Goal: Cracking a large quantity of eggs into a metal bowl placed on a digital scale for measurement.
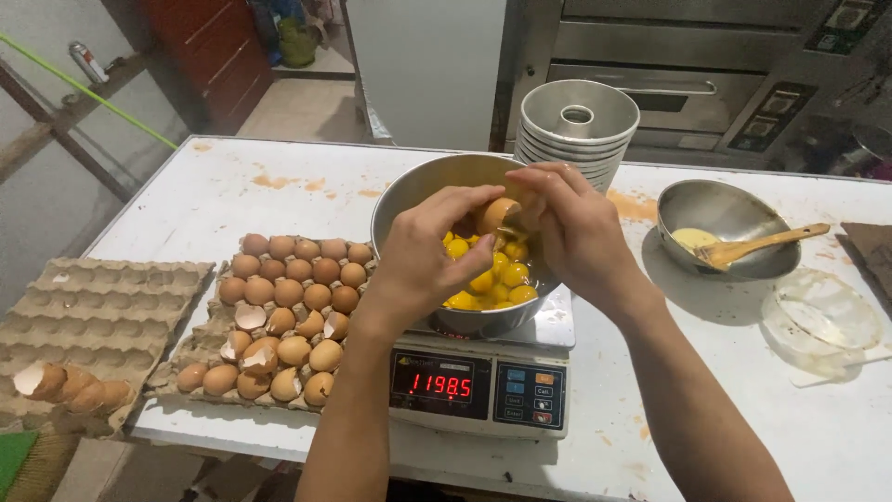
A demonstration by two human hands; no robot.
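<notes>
- Holding one brown egg (496, 214) between us, our left hand (423, 256) and right hand (571, 228) curl their fingers round it above the steel bowl (418, 191).
- We see many yellow yolks (488, 279) pooled in that bowl, which sits on a digital scale (478, 386).
- We count whole eggs and broken shells in the cardboard tray (200, 339) beside the scale.
- We note a smaller bowl (725, 209) with pale batter and a wooden spoon (767, 244).

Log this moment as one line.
hands: left hand, right hand on egg | under: steel bowl of yolks | bowl on scale
</notes>
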